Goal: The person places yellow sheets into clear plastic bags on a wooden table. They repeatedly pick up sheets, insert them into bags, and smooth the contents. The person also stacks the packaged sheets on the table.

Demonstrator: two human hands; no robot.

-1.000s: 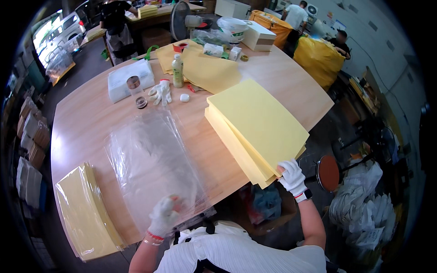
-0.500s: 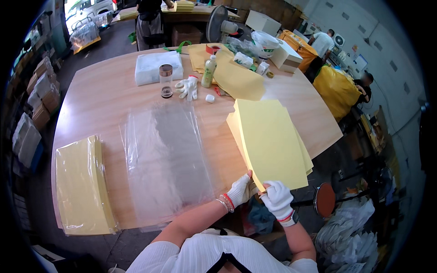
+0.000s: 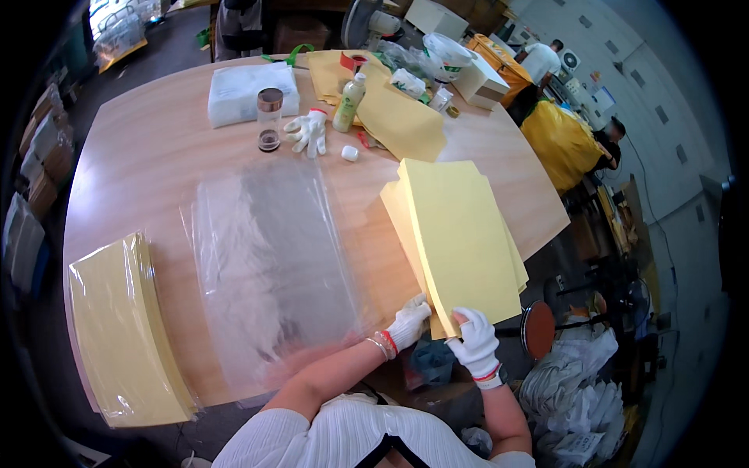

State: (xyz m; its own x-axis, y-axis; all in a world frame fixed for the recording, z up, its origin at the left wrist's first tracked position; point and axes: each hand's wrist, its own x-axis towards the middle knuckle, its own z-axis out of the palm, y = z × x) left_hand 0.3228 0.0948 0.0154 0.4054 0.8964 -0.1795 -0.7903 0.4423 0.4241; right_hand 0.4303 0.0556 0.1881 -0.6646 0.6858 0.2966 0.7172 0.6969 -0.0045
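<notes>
Yellow rectangular paper stack (image 3: 468, 242): lay unbagged on right of wooden table (image 3: 156, 171).
Left white-gloved hand (image 3: 412, 321): touched left edge; couldn't tell if gripping.
Right white-gloved hand (image 3: 473, 342): pinched near edge.
Clear flat plastic sleeves (image 3: 269, 257): lay unfilled, centre.
Plastic-wrapped yellow stack (image 3: 121, 327): sat bagged, left.

Wears a white, ribbed, short-sleeved top (image 3: 343, 429) with a black V-shaped strap (image 3: 388, 444) at the chest. Has left hand (image 3: 409, 321) and right hand (image 3: 474, 342) in white knit gloves (image 3: 477, 351), red-edged at the cuffs. Adds pale bracelets (image 3: 382, 345) above the left cuff, a watch (image 3: 500, 375) at the right wrist.
</notes>
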